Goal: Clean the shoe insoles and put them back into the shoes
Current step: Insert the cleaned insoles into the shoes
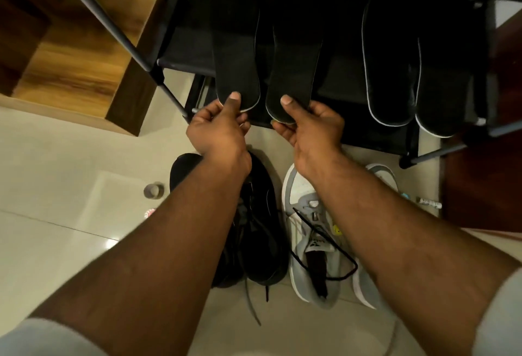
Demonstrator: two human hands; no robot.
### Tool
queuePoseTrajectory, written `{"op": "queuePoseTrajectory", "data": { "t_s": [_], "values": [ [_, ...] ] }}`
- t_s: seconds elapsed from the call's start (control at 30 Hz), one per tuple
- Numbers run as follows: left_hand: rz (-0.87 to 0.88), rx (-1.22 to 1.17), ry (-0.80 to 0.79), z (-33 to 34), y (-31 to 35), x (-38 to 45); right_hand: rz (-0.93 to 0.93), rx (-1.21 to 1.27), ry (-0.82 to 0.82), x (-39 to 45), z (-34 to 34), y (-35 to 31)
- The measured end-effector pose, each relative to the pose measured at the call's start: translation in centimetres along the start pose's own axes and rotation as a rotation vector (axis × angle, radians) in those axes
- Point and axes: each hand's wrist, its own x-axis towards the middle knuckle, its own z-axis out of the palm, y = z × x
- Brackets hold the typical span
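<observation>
We see a black rack (180, 16) with metal poles standing on a pale tiled floor (56, 186). To its left sits a wooden box (84, 53), open at the top. On the floor we spot a small grey roll (154, 190), and near it a red-and-white bit (149, 212) too small to make out. At right stands a dark red-brown panel (485, 175).

Left hand (219, 127) pinching one black insole (236, 53), right hand (309, 127) pinching another (293, 73), black shoes (260, 242) below
</observation>
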Motion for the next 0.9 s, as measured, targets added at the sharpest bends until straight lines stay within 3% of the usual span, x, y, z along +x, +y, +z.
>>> {"op": "queuePoseTrajectory", "data": {
  "t_s": [0.33, 0.7, 0.83, 0.9],
  "values": [
    [0.062, -0.033, -0.032, 3.1, -0.2, 2.9, -0.033, 0.016, 0.092, 2.0, 1.6, 0.4],
    [0.029, 0.052, 0.014, 2.1, 1.0, 2.6, 0.232, -0.128, 0.155, 1.2, 2.5, -1.9],
    [0.014, 0.083, 0.174, -0.6, -1.5, -0.5, 0.264, -0.27, 0.109, -1.8, -1.7, -2.1],
    [0.007, 0.265, 0.18, -2.9, -4.6, -3.1, 0.265, -0.314, 0.118, -4.0, -5.8, -1.4]
  ]
}}
